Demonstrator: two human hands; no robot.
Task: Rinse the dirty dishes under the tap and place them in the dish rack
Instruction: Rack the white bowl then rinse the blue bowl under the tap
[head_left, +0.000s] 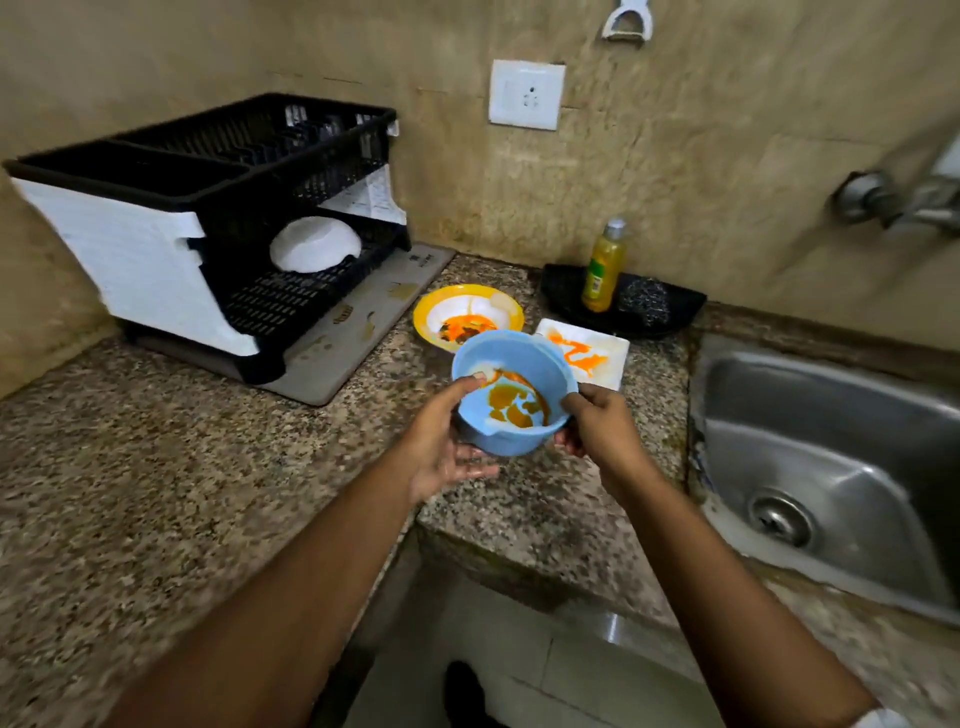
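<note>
Head view: a person is holding a blue bowl, streaked with brown sauce, above the granite surface left of the sink. The left hand is cupping its base, grip pinching the rim; the right hand is pinching the opposite rim. Wet-looking fingers could be letting it slip, spilling sauce short of the sink.

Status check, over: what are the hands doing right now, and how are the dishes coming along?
Left hand and right hand both grip the dirty blue bowl above the counter. Yellow plate and white square plate unwashed. White bowl racked. Sink path clear.
</note>
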